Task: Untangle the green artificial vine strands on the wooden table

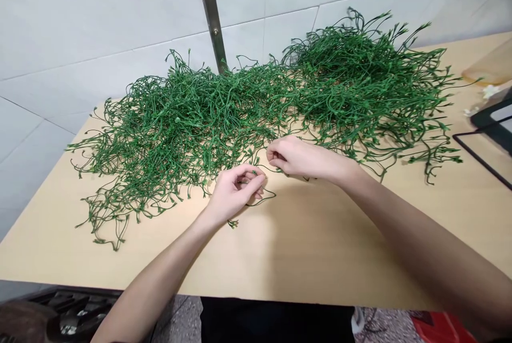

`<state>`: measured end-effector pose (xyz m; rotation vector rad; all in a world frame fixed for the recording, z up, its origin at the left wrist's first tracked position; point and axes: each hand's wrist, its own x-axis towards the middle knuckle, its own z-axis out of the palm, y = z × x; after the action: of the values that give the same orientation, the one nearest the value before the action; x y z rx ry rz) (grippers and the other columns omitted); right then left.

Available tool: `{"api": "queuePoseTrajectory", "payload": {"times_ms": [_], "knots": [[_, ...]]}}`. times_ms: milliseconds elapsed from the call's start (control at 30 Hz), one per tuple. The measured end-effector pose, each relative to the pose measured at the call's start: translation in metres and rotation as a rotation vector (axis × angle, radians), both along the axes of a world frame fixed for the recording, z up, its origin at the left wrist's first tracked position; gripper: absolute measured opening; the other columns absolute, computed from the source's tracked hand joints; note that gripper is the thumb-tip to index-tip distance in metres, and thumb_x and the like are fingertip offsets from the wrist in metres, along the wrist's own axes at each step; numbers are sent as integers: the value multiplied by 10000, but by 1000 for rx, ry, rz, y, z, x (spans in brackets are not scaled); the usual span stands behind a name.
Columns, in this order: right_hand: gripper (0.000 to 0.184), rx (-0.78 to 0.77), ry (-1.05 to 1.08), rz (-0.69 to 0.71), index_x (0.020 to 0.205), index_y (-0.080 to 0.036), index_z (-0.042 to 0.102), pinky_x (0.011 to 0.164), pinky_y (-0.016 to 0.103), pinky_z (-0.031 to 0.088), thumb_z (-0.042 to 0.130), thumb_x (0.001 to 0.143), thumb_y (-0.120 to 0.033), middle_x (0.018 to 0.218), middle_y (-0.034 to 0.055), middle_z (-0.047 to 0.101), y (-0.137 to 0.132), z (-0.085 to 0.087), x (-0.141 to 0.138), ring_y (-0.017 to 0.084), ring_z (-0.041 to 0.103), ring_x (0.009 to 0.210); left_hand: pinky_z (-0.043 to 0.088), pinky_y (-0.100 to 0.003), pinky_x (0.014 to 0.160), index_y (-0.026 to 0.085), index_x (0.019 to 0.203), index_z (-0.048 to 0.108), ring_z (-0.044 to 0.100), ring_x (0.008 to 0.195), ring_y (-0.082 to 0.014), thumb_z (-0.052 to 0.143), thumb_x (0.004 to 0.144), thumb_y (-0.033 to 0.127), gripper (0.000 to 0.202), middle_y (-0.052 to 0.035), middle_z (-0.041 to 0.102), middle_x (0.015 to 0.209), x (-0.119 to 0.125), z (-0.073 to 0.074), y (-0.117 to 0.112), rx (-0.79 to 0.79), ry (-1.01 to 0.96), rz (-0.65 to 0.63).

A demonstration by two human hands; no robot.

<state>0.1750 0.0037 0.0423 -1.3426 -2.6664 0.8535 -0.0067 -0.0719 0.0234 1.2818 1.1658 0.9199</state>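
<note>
My left hand (238,191) is closed in a pinch on a thin green artificial stem (266,199), which loops out to the right of the fingertips. A small forked green tip (232,223) shows below that hand, near the wrist. Just right of it and a little higher, my right hand (294,156) is curled closed at the front edge of the green pile. A thin green strand runs by its fingertips; what the fingers hold is hidden. Behind both hands spreads a large tangled heap of green artificial stems (192,113) with small branched tips.
A taller mound of the same stems (360,65) rises at the back right. The wooden tabletop (320,252) meets a tiled wall (120,12) with a metal strip (212,12). At the right edge lie a dark object (496,119), a thin black frame and small white pieces.
</note>
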Motion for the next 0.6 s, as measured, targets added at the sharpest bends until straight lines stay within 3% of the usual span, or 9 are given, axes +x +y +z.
{"api": "queuePoseTrajectory", "payload": {"times_ms": [100, 167, 267, 333, 433, 500, 600], "knots": [[106, 89, 244, -109, 814, -164, 648, 580, 239, 412, 554, 828, -212, 694, 26, 651, 2, 13, 7, 128, 563, 595, 540, -212, 571, 124, 815, 654, 611, 535, -93, 690, 764, 305, 191, 1, 624, 594, 0, 1, 0, 10, -3, 6], [135, 194, 433, -257, 826, -163, 653, 610, 254, 459, 579, 819, -275, 764, 45, 678, 5, 22, 14, 144, 591, 651, 539, -205, 564, 122, 818, 655, 613, 536, -92, 687, 766, 297, 185, 1, 624, 595, 0, 1, 0, 13, -2, 15], [175, 229, 402, -419, 879, -156, 649, 625, 285, 493, 518, 860, -269, 728, 52, 675, 17, 22, 28, 151, 595, 600, 533, -196, 546, 120, 813, 653, 608, 530, -89, 682, 771, 290, 178, -1, 621, 598, 0, 0, 0, 14, -2, 13], [217, 246, 200, -378, 921, -152, 666, 707, 329, 513, 473, 881, -242, 749, 65, 692, 28, 11, 36, 184, 627, 659, 529, -191, 533, 118, 808, 651, 606, 529, -87, 679, 774, 290, 178, -5, 620, 611, 0, -1, -1, 10, 0, 7], [307, 402, 80, -355, 1081, -94, 652, 927, 428, 454, 441, 887, -203, 1099, 176, 663, 41, -16, 43, 285, 610, 1000, 523, -188, 519, 119, 804, 650, 607, 529, -88, 673, 778, 289, 173, -6, 614, 615, 0, 0, -1, 7, 11, 9], [364, 461, -20, -291, 1164, -69, 614, 975, 462, 414, 403, 915, -229, 1249, 214, 584, 44, -31, 43, 320, 535, 1125, 528, -192, 530, 122, 800, 650, 607, 531, -90, 675, 776, 286, 168, -4, 613, 611, 0, 0, -1, 10, 14, 10], [409, 438, -88, -257, 1207, -97, 602, 956, 519, 407, 348, 947, -285, 1309, 218, 542, 44, -43, 40, 357, 458, 1195, 530, -193, 542, 125, 795, 651, 606, 535, -89, 677, 775, 286, 164, -4, 616, 610, -1, 0, -1, 21, 18, 1]]}}
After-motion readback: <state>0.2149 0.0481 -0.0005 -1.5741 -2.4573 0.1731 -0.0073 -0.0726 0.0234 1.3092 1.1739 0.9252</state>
